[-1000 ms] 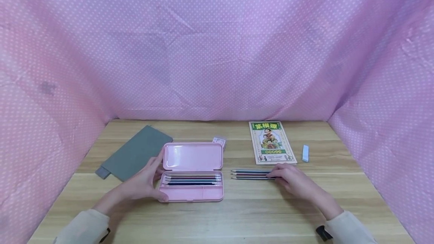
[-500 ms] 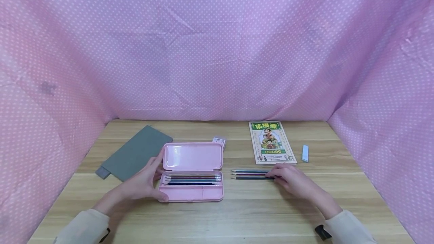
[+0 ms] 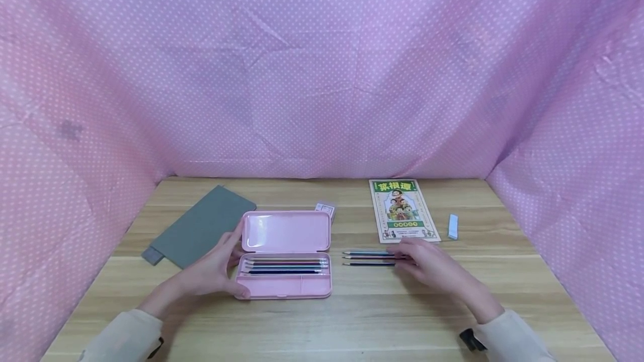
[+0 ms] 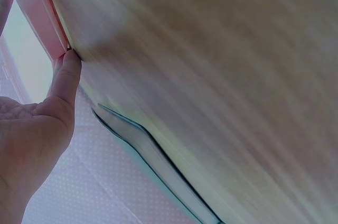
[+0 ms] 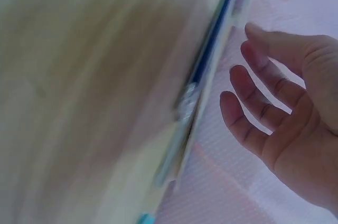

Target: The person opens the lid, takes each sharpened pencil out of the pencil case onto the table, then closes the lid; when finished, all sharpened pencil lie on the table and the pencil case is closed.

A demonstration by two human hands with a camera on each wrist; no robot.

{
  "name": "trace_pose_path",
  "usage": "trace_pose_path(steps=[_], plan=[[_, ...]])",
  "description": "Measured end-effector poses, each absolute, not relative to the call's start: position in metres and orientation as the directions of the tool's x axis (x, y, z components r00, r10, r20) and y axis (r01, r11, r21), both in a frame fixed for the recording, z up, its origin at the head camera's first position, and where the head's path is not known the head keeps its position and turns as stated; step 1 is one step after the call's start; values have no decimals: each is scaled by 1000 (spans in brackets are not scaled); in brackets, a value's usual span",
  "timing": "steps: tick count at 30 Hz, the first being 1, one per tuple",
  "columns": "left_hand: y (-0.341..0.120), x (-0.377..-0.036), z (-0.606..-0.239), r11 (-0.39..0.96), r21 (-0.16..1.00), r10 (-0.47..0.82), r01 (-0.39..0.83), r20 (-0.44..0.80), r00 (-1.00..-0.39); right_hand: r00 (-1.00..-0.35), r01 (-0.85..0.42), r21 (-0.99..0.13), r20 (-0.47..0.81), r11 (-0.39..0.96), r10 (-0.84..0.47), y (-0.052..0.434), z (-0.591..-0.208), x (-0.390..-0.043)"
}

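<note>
From my remote post I record a light wooden tabletop [image 3: 302, 331], its grain running mostly from side to side, enclosed at the back and on both flanks by pink cloth [image 3: 322, 82] with white polka dots. The cloth shows creases and soft folds, and a darker patch [image 3: 71, 129] marks the left-hand side. The pink pencil case [image 3: 269, 287] stands open left of centre, lid [image 3: 287, 232] tipped back, with several sharpened pencils [image 3: 287, 266] lying in its far compartment, tips to the left. I find the left hand [image 3: 213, 267] spread across the case's left end, holding it between the thumb at the near corner and fingers at the far side. Right of the case, three loose pencils [image 3: 367, 257] lie on the wood side by side, tips toward it. The right hand [image 3: 430, 264] is over their blunt ends; by the right wrist view its fingers are parted and loosely bent, and I cannot tell whether they touch. Behind the left hand lies a grey-green notebook [image 3: 203, 228], set at a slant; a small printed box [image 3: 326, 209] sits partly hidden behind the lid; an illustrated booklet [image 3: 402, 211] and a pale-blue block [image 3: 453, 227] rest at far right.
</note>
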State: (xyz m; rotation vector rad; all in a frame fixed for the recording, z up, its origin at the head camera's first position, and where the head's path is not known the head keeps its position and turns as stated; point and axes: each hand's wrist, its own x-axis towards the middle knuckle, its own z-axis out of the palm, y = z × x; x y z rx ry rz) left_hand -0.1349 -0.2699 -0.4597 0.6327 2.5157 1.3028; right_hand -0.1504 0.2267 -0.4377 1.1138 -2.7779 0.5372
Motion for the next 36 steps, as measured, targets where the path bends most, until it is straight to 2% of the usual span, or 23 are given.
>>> trace_pose_path(steps=[9, 16, 26, 33, 36], plan=[[-271, -132, -460, 515, 818, 471, 257, -20, -882, -692, -718, -275, 175, 640, -701, 184, -411, -144], [-271, -129, -459, 520, 816, 467, 253, -23, -884, -632, -753, -356, 158, 554, -758, 146, -401, -149], [-269, -135, -458, 501, 831, 475, 241, -32, -879, -558, -788, -401, 143, 467, -818, 101, -394, -162], [-269, -142, -455, 502, 825, 467, 259, -7, -884, -568, -782, -370, 93, 502, -818, 82, -398, -173], [-266, -140, -459, 501, 828, 480, 251, -25, -877, -548, -792, -357, 61, 495, -834, 78, -405, -172]])
